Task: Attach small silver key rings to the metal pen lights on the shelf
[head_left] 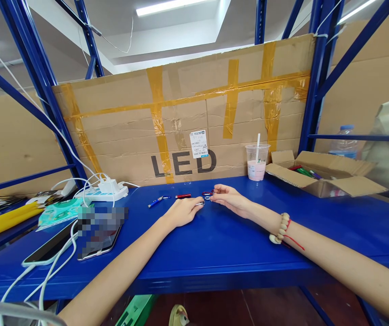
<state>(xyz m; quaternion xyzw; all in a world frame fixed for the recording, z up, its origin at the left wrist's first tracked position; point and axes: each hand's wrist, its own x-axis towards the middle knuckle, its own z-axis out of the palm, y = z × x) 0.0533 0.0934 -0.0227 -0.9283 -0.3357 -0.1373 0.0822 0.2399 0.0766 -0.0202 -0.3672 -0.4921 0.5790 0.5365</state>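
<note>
Both my arms reach across a blue shelf [235, 244]. My left hand [182, 210] lies knuckles up, its fingers closed on a small silver piece [200, 204]. My right hand [227, 198], with a bead bracelet on the wrist, pinches a small red carabiner clip with a metal ring [207, 194]. The two hands nearly touch at their fingertips. Just left of them lie a small red keychain light [183, 196] and a blue one [156, 202] on the shelf.
A taped cardboard sheet marked LED [184, 117] stands at the back. A pink drink cup with a straw [257, 162] and an open cardboard box of pens [319, 176] sit at the right. A white power strip [108, 190], cables, two phones [97, 240] and yellow items lie at the left.
</note>
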